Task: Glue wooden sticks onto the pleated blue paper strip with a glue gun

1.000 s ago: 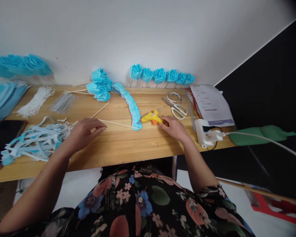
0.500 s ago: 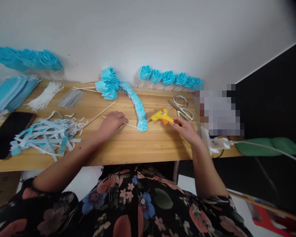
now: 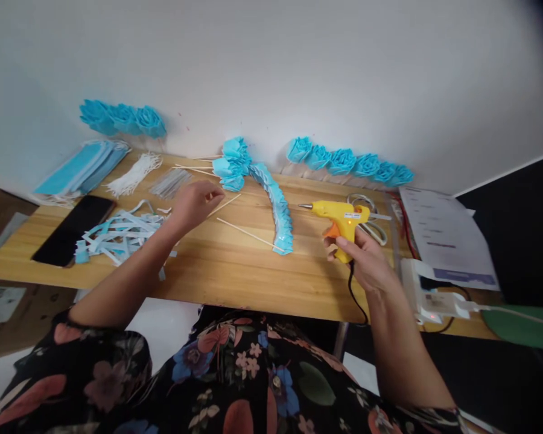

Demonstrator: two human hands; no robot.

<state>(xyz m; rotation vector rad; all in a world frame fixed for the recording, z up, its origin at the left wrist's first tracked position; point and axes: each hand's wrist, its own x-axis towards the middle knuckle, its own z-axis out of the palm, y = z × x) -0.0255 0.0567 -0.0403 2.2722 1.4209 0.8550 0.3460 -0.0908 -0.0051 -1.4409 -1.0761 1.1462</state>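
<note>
A yellow hot glue gun (image 3: 341, 214) with an orange trigger is gripped by my right hand (image 3: 359, 253), raised over the table with its nozzle pointing left. Translucent glue stick shows at its rear. My left hand (image 3: 196, 205) hovers with fingers curled together, and I see nothing in them. Below it lies a thin wooden stick (image 3: 226, 204), partly hidden. Another wooden stick (image 3: 248, 233) rests with its right end on the lower end of a curved, pleated blue strip (image 3: 278, 208). The strip's upper end meets several blue fabric flowers on sticks (image 3: 233, 164).
Blue flowers (image 3: 341, 161) lean along the wall, with more flowers (image 3: 124, 117) at left. Cut strips (image 3: 117, 235), a phone (image 3: 75, 232), face masks (image 3: 84, 169), white cords (image 3: 136, 173) and grey wires (image 3: 169, 182) lie left. Scissors (image 3: 377, 232), paper (image 3: 447, 235) and a power strip (image 3: 419, 289) are right.
My left hand has let go of the wooden stick and moved up and left. The glue gun has been lifted away from the strip's end. The view has shifted too.
</note>
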